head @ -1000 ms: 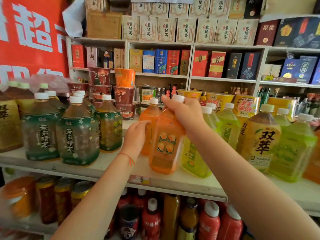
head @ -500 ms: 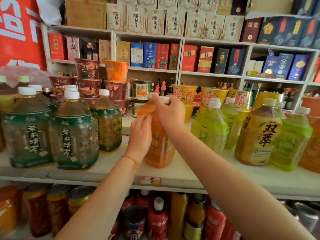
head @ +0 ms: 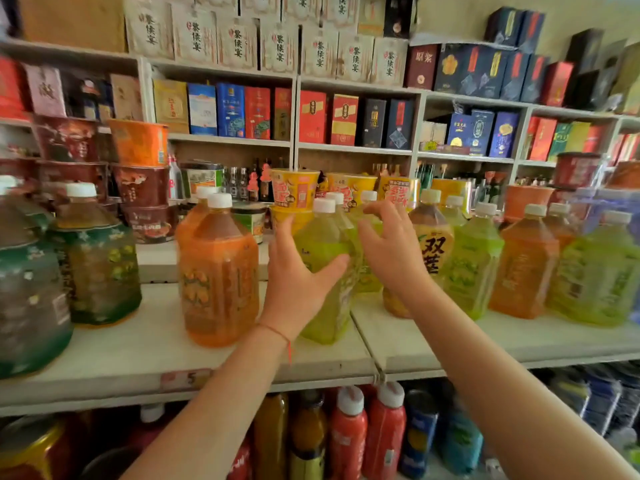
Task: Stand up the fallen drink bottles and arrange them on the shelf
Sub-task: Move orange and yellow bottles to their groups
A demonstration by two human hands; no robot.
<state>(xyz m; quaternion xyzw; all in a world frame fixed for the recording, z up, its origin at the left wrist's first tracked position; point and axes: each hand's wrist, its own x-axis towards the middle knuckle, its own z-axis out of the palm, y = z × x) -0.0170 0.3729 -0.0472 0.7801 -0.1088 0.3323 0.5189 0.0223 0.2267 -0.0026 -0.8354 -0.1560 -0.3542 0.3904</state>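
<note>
From the head camera, the left hand (head: 298, 282) and right hand (head: 391, 247), fingers spread wide, framed a green bottle (head: 325, 271) standing near the front of the shelf (head: 138, 344). A clumsy squeeze could have knocked the orange bottle (head: 218, 271) just beside it. Blur hid whether the fingertips touched; labels were unreadable.

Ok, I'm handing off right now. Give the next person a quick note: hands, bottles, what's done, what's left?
Left hand: fingers spread against the front green bottle, not gripping.
Right hand: open, fingers spread at the same bottle's right side.
Orange bottle: upright on the shelf, hands off it.
Done: every bottle in view stands upright.
Left: straighten the green bottle into its row.
</note>
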